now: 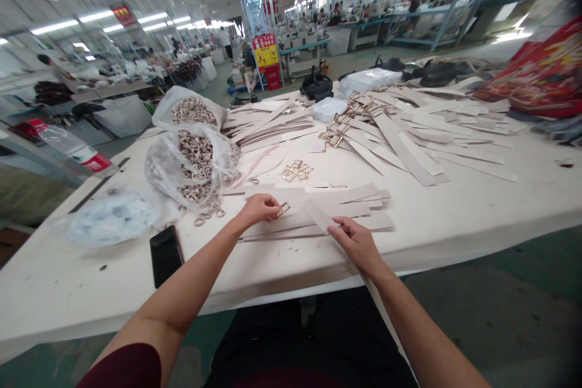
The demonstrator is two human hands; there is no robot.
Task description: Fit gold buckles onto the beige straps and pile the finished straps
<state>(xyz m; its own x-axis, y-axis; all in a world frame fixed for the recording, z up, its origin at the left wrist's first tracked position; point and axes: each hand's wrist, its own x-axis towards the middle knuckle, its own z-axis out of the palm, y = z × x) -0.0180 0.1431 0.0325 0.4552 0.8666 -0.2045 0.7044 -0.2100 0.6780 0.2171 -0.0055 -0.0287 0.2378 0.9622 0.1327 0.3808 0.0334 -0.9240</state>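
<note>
**Buckle and strap in hand at the table edge**

Head view: my left hand [260, 208] pinches a small metal buckle [284, 208], fingers closed on it. At four o'clock from it, my right hand [357, 242] grips a pale strap [321, 216]; its lower end is hidden behind my wrist.

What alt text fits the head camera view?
At a white table, the left hand holds a gold buckle and the right hand a beige strap. Bags of rings and more straps lie beyond.
</note>
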